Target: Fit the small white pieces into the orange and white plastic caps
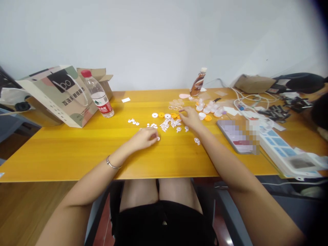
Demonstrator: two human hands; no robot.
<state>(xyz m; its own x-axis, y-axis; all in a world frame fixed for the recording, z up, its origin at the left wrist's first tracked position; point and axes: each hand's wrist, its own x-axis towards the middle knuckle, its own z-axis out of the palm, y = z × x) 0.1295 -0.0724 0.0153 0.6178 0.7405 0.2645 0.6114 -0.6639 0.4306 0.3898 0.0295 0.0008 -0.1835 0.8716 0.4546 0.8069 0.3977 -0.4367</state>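
My left hand [146, 138], a bracelet on its wrist, has its fingers pinched on a small white piece [158, 138] low over the table. My right hand [190, 118] reaches over the right end of a row of white and orange rings [161, 115]; what its fingertips hold, if anything, is too small to tell. White cut-out pieces [165, 127] lie in a pile between the hands, with a single one [197, 141] below my right wrist. Small white discs [137, 123] are scattered beyond my left hand. Clear round parts [176, 104] lie behind the row.
A paper bag [69, 99] and a red-capped water bottle [98, 94] stand at the left. A brown drink bottle [198, 83] stands at the back. Clear domed pieces [210, 107], a phone [234, 136], cables and a white power strip [287, 150] lie at the right.
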